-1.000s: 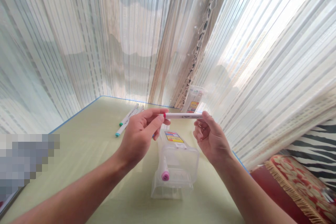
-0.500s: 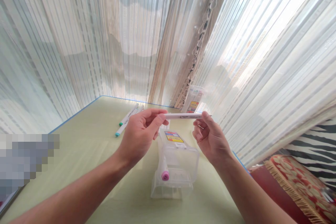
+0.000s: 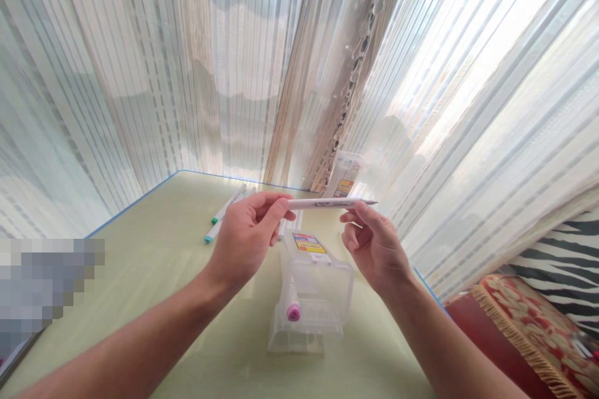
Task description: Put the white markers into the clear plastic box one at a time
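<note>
A slim white marker (image 3: 322, 203) is held level across the middle of the view, its narrow pointed tip facing right. The rear end sits in the pinch of my left hand (image 3: 241, 237). Close to the tip, the thumb and fingers of my right hand (image 3: 377, 246) press on the barrel, with the point showing beyond them. Below stands a clear plastic marker case (image 3: 344, 287) with a yellow and red label. A marker with a pink end (image 3: 293, 308) lies in it. Part of another pale item behind the case is hidden by my left hand.
Two white markers with green (image 3: 224, 207) and teal (image 3: 210, 237) ends lie on the pale green table (image 3: 154, 262). A second clear case (image 3: 346, 177) stands at the back by the striped curtain (image 3: 234, 75). Patterned fringed fabric (image 3: 528, 318) covers something red at right.
My right thumb has shifted back slightly along the marker, so more of its pointed tip shows. Both hands and the marker have moved a little left.
</note>
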`<state>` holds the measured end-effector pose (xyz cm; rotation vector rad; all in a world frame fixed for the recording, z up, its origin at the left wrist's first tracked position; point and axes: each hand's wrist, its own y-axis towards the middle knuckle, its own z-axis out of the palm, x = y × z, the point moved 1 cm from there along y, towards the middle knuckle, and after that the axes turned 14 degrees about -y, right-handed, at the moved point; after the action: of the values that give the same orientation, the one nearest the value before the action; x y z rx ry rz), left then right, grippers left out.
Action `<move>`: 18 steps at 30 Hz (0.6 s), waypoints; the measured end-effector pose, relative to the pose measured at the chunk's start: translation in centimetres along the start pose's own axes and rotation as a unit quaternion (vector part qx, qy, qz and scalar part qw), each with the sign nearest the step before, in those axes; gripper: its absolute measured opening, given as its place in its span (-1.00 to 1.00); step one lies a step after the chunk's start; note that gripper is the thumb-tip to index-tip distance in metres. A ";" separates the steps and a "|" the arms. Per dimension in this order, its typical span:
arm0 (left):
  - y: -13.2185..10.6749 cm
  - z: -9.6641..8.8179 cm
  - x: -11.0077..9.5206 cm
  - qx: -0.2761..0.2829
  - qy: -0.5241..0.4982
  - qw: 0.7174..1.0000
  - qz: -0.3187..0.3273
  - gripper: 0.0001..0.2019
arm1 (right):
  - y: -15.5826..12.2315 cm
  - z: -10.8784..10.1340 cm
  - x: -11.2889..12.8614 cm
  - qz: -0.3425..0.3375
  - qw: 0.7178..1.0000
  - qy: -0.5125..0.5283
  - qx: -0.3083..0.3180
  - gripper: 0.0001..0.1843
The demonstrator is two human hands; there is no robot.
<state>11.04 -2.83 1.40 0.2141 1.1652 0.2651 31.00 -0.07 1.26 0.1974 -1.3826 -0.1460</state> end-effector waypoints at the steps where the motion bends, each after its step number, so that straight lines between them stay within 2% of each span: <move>1: 0.0 0.0 0.0 0.000 0.001 1.000 0.001 -0.69 | 0.0 0.0 0.0 -0.001 1.000 -0.003 -0.002 -0.74; 8: -0.1 0.0 0.0 0.002 0.006 1.000 0.001 -0.70 | 0.0 -0.1 -0.1 0.005 1.000 0.003 -0.019 -0.67; 18: -0.3 0.2 -0.2 -0.012 0.004 1.000 -0.011 -0.70 | 0.2 -0.1 -0.2 0.016 0.999 0.003 -0.032 -0.70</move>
<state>11.18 -3.16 1.54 0.1789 1.1715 0.2611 31.07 0.21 1.07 0.1234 -1.3733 -0.1627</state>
